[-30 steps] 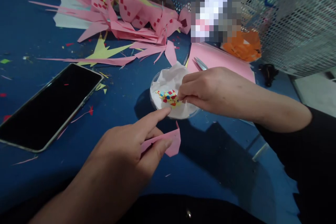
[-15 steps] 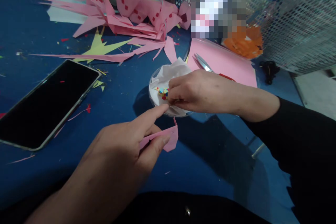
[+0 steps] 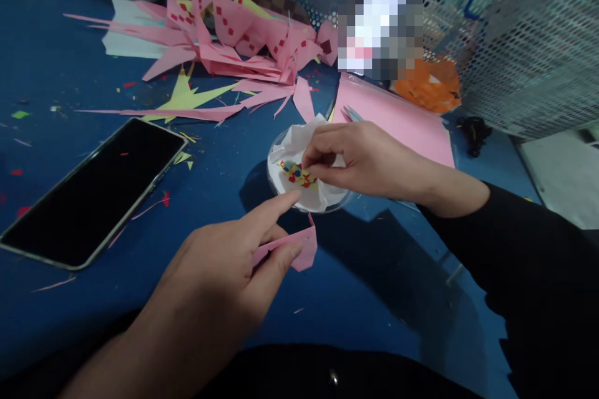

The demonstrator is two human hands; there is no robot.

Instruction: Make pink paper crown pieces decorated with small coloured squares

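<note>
My left hand [image 3: 234, 262] pinches a folded piece of pink paper [image 3: 306, 249] between thumb and fingers, its index finger stretched toward the bowl. Just beyond it stands a clear round bowl [image 3: 272, 184] lined with white tissue [image 3: 296, 137]. Small red, yellow and blue paper bits [image 3: 294, 173] lie in a heap on the tissue. My right hand [image 3: 353, 159] is over the bowl's right side, thumb and fingertips pinched together at the edge of the heap. Whatever sits between those fingertips is too small to make out.
A phone [image 3: 98, 193] with a dark screen lies at the left. Cut pink paper pieces [image 3: 243, 43] and a yellow scrap [image 3: 185, 96] are behind the bowl. Scissors [image 3: 352, 113] rest on pink sheets [image 3: 393, 109], partly behind my right arm. Orange paper [image 3: 430, 86] and a perforated metal basket [image 3: 524, 43] stand at the back right.
My right hand has lifted slightly and drawn back to the right from the heap, so more of the paper bits show. The left hand keeps its hold on the pink paper.
</note>
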